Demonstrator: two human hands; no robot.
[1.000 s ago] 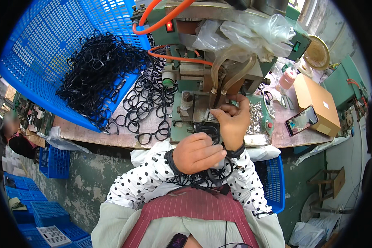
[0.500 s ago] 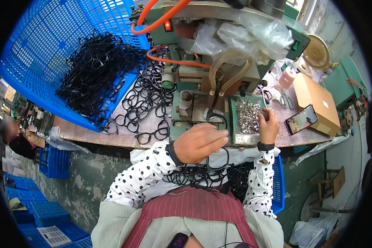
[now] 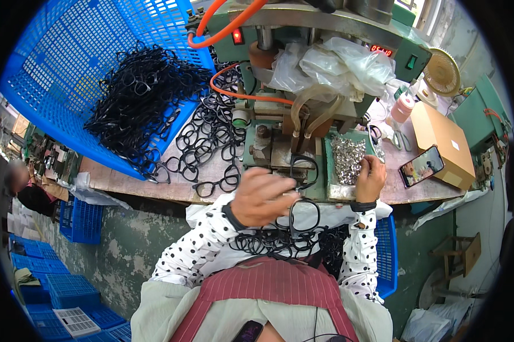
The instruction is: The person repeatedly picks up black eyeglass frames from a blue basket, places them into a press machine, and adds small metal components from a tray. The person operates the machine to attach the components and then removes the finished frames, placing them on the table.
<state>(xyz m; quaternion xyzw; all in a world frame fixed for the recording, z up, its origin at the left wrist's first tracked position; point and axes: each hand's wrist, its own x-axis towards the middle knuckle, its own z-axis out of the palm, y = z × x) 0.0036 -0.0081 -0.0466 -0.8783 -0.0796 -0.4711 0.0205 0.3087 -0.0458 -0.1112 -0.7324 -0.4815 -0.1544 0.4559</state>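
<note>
Here's the left hand in the middle of the frame, blurred, fingers spread toward a black glasses frame — and with that blur I can't tell whether it grips the piece. The glasses frame sits just right of those fingers, stood on end, one rim up against the metal fixture of the green machine, the other hanging below it over the near edge.

Over to the right of centre, the right hand is at the tray, fingers bent beside a heap of small shiny metal parts. Its fingertips are curled in at the right edge of the heap; whether they pinch a part, I can't tell.

Below the left hand, more black frames lie bunched at the person's lap. Up at the upper left, a big blue basket leans over the table, holding a dark mound of frames — with loose frames spread between it and the machine. Right side now: a phone props against a cardboard box, scissors just beside.
</note>
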